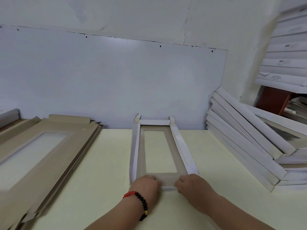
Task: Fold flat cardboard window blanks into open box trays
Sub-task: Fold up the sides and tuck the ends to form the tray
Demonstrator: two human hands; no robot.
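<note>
A partly folded window tray lies lengthwise in the middle of the pale table, with its long side walls and far wall raised and a clear window in its brown floor. My left hand grips the tray's near end at the left corner, fingers curled over the near flap. My right hand grips the same near flap at the right corner. A white strip of that flap shows between the two hands.
A thick stack of flat brown window blanks lies at the left. Finished white trays lean in a pile at the right. White boxes are stacked high at the far right. A grey panel stands behind the table.
</note>
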